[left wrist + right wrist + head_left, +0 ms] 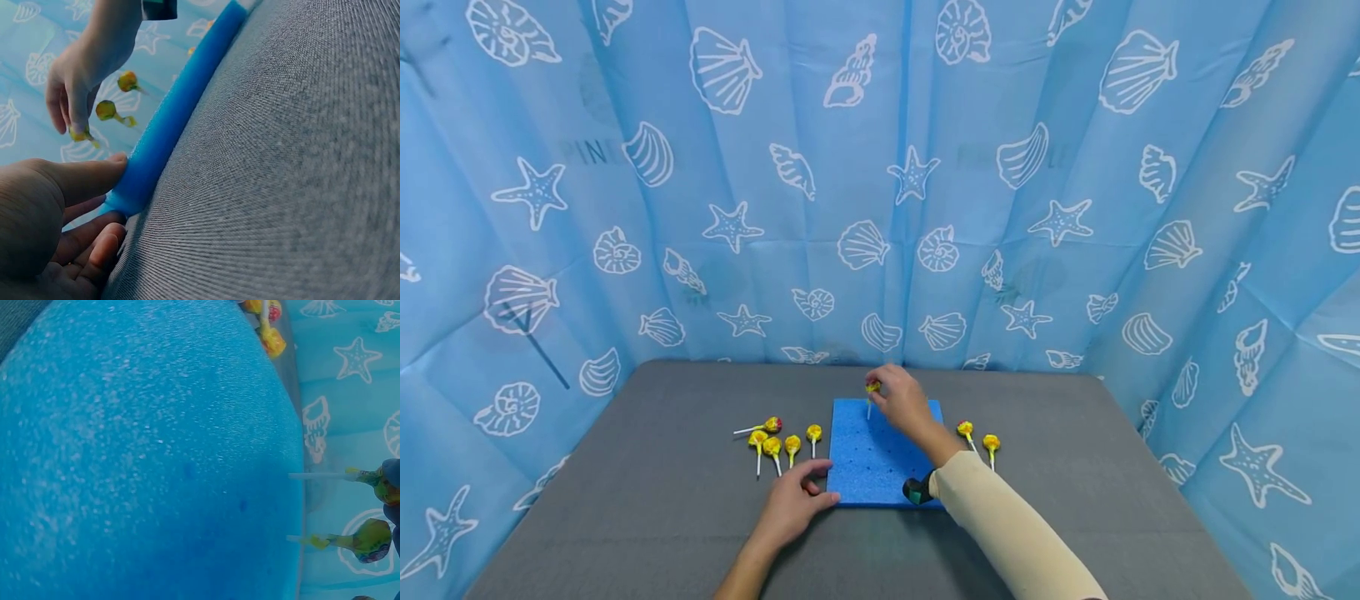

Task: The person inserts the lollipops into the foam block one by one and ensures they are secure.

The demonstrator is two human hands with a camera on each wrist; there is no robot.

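A blue foam board [857, 479] with small holes lies flat on the table. Over its far part, my right hand [904, 408] pinches a yellow-wrapped lollipop [872, 387] by its head, the white stick pointing down. In the right wrist view that stick [322, 476] reaches the board's far edge; I cannot tell whether it is in a hole. Beside it another lollipop [372, 540] stands upright in the board, mostly hidden by my hand in the head view. At the near left corner, my left hand [793, 500] grips the board, thumb [94, 178] above and fingers lower at the side.
Several lollipops [772, 447] lie on the grey table [685, 467] left of the board, near my left hand. Two more lollipops [991, 442] lie to the right, beside my right forearm. A blue curtain [880, 208] with white shells hangs behind the table.
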